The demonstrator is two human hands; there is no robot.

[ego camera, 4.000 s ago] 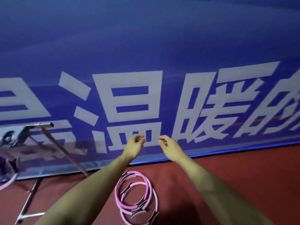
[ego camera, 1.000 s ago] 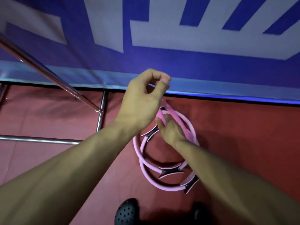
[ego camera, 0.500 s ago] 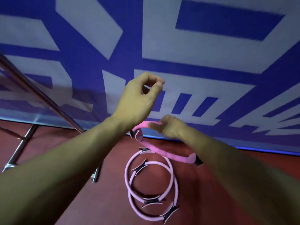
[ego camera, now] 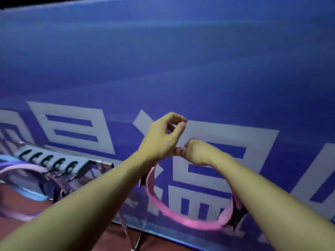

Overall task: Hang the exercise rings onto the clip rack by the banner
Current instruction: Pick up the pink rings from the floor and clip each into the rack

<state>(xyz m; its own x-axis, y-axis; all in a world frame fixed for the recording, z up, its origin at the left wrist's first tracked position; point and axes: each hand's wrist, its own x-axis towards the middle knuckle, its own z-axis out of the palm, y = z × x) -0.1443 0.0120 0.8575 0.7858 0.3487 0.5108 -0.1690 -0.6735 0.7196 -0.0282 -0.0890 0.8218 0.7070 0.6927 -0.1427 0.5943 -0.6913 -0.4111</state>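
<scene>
Right hand grips top of pink ring, held up at centre-right of frame before banner. Left hand above it, fingers curled, thumb near fingertip, holding nothing visible. Rack at left edge carries other rings.

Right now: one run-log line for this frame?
phase: carry | right hand: grips pink ring, lifted | left hand: curled, empty | clip rack: left, rings hung | banner: behind
</scene>
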